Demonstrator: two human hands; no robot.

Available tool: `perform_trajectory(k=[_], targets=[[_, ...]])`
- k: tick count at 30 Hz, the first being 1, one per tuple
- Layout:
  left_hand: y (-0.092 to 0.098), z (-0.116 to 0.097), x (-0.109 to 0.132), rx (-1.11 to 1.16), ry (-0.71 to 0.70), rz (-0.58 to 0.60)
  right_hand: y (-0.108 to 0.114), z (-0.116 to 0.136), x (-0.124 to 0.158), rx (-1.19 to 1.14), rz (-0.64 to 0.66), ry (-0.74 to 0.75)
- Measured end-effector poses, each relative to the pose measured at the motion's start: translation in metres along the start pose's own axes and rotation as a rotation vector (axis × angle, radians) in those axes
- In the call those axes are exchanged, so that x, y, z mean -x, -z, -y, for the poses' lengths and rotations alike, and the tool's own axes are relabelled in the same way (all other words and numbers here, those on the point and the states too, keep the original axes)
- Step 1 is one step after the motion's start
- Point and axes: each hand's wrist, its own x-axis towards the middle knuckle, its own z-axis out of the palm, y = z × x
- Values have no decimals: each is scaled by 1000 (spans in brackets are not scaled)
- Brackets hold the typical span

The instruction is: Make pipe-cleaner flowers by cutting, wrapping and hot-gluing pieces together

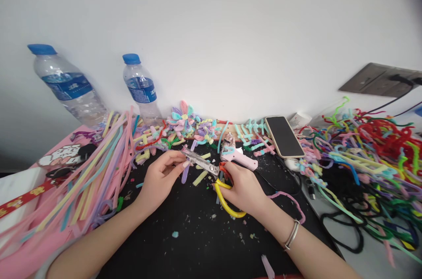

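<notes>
My right hand (242, 186) holds yellow-handled scissors (231, 210), whose metal blades point up and left toward my other hand. My left hand (165, 175) is pinched near the blade tips, its thumb and fingers around a small piece too small to make out clearly. Just below the blades lie a purple fuzzy strip (185, 174) and short pale yellow-green pieces (200, 178) on the black mat (198, 244). Beyond my right hand rests a pink glue gun (242, 158).
Long pastel fuzzy stems (95, 169) lie at the left, below two plastic bottles (140, 87). A fuzzy flower (183, 117) and a phone (285, 137) are at the back. Tangled coloured stems (379, 169) and cables cover the right side.
</notes>
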Motion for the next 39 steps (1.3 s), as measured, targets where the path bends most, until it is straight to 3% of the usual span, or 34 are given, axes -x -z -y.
perform_trajectory(k=[21,39], targets=[[-1,-2,0,1,8,-2,-2,-1,-1,-10,-16,11],[0,0,-2,-11,45,3,-5,-9,-1,-25,-130,58]])
